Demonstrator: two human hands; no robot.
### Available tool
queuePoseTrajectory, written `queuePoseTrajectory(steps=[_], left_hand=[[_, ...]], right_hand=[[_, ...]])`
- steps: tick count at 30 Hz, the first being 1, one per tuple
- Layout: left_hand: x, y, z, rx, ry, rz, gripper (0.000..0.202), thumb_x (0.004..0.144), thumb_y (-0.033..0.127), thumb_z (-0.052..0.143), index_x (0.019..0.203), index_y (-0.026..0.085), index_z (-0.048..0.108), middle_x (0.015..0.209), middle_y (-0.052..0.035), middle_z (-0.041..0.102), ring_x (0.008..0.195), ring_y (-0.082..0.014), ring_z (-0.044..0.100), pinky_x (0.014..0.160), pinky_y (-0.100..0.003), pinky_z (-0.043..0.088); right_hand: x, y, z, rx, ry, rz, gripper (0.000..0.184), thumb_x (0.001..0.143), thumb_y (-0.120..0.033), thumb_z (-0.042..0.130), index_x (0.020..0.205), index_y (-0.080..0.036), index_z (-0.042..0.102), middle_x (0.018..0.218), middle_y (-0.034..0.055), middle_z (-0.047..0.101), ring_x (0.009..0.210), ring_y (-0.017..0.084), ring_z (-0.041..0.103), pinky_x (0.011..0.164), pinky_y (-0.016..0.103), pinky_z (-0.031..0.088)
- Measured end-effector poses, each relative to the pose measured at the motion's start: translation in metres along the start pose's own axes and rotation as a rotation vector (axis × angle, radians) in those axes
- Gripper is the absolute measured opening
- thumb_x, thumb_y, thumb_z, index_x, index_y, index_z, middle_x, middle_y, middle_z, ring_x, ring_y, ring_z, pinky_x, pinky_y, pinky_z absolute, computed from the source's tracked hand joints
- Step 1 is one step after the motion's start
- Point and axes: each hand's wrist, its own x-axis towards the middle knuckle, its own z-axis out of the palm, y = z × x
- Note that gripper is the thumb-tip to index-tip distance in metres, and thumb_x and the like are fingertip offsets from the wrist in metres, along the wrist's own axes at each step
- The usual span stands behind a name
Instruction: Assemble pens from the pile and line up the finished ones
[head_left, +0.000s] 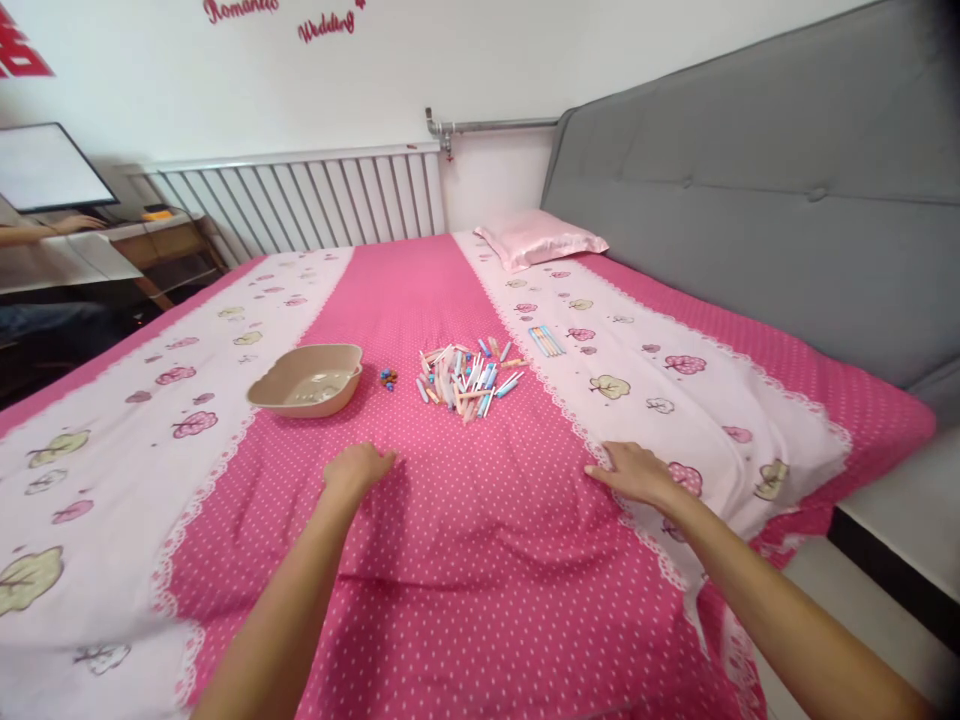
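My left hand (356, 468) rests on the pink dotted bedspread (465, 510), in front of a beige plastic basin (341, 398). Its thumb points right and nothing is in it. On the right, my right hand (630, 470) lies on the lace-edged border with thumb and fingers apart, also without anything in it. Beyond and between both hands is a loose pile of slim pen-like sticks (469, 380) in white, pink, blue and orange. Small blue and brown balls (388, 378) sit between pile and basin. Several similar sticks (547, 341) lie side by side right of the pile.
A pink pillow (538, 238) lies at the far side by the grey padded headboard (750, 170). A white radiator (300, 205) stands along the wall. At far left, another person's hand (79, 223) is at a desk with a monitor (52, 168).
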Motion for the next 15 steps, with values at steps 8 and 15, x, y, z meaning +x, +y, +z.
queuePoseTrajectory(steps=[8,15], left_hand=[[0.062,0.059,-0.058,-0.138,0.156,0.066,0.063,0.079,0.058,0.038,0.12,0.015,0.06,0.123,-0.0183,0.06,0.114,-0.0349,0.055,0.088,-0.043,0.044],[0.111,0.105,-0.061,-0.272,0.253,0.026,0.06,0.079,0.056,0.041,0.12,0.017,0.06,0.114,-0.0152,0.066,0.109,-0.0326,0.059,0.084,-0.039,0.046]], right_hand=[[0.059,-0.049,-0.08,0.071,0.052,-0.105,0.056,0.084,-0.051,0.041,0.125,-0.016,0.055,0.122,0.0128,0.061,0.113,0.03,0.055,0.09,0.04,0.042],[0.135,-0.107,-0.118,0.18,0.24,-0.155,0.049,0.086,-0.045,0.044,0.123,-0.017,0.057,0.116,0.0127,0.064,0.108,0.028,0.059,0.089,0.04,0.044]])
